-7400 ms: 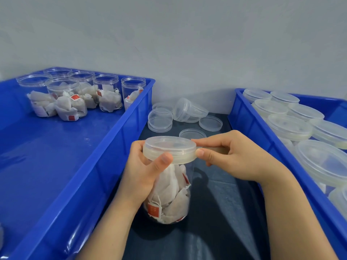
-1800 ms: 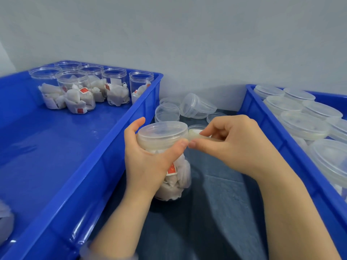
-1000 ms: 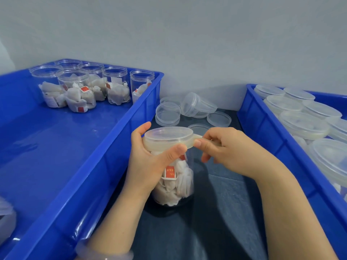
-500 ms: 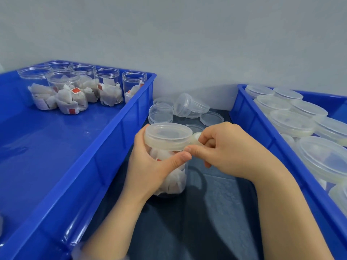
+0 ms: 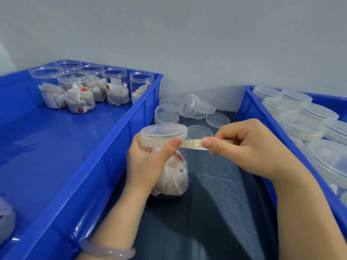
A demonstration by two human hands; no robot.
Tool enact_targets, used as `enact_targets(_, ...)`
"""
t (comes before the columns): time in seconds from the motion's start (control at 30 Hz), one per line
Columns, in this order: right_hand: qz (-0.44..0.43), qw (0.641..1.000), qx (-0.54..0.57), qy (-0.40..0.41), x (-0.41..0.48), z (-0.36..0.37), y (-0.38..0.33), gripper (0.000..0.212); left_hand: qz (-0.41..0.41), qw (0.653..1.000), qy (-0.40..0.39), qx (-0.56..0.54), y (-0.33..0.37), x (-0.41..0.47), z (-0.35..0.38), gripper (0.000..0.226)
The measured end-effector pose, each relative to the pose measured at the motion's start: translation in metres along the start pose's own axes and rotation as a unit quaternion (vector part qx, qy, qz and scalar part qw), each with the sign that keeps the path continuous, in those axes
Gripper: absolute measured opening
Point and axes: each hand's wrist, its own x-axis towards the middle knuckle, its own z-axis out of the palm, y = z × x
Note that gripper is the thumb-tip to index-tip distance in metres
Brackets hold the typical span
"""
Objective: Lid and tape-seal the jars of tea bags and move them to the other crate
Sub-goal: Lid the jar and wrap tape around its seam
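Dark cloth tabletop [image 5: 216, 212], left hand [image 5: 146, 164] gripping the lidded clear plastic jar of tea bags [image 5: 176, 181], right hand [image 5: 249, 147] pinching beige tape [image 5: 191, 143] partway round its lid [image 5: 163, 131]; several open jars [image 5: 114, 85] wait left of it, lidded ones [image 5: 300, 126] right.

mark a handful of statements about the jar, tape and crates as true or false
1. The left hand grips the jar of tea bags. True.
2. That jar has no lid. False: a lid sits on it.
3. The right hand pinches a strip of tape that runs to the lid's rim. True.
4. The jars in the left crate are lidded. False: their tops are open.
5. Loose lids lie just outside that crate. True.
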Motion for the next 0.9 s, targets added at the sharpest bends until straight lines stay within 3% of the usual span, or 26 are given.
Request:
enact_targets(0.23, 0.042, 0.998, -0.005, 0.044, 0.006, 0.005, 0.014, 0.038, 0.003, 0.999, -0.028, -0.034, 0.009, -0.003, 0.000, 0.071)
enact_targets(0.47, 0.039, 0.998, -0.003, 0.055, 0.011, 0.014, 0.020, 0.040, 0.008, 0.992, -0.110, -0.065, 0.016, -0.009, 0.000, 0.043)
enact_targets(0.63, 0.044, 0.999, 0.013, 0.017, 0.014, 0.017, 0.020, 0.059, 0.017, 0.988, -0.140, -0.064, 0.017, -0.007, -0.010, 0.058)
enact_targets(0.73, 0.063, 0.998, 0.011, -0.028, 0.015, 0.017, 0.022, 0.059, 0.019, 0.987, -0.151, -0.061, 0.015, -0.009, -0.012, 0.080)
enact_targets(0.8, 0.056, 0.997, 0.002, -0.056, 0.014, 0.018, 0.024, 0.048, 0.025, 0.986, -0.153, -0.058, 0.016, -0.009, -0.011, 0.073)
enact_targets(0.9, 0.023, 0.997, 0.007, -0.075, 0.013, 0.016, 0.021, 0.012, 0.029, 0.985, -0.156, -0.063, 0.016, -0.010, -0.009, 0.063)
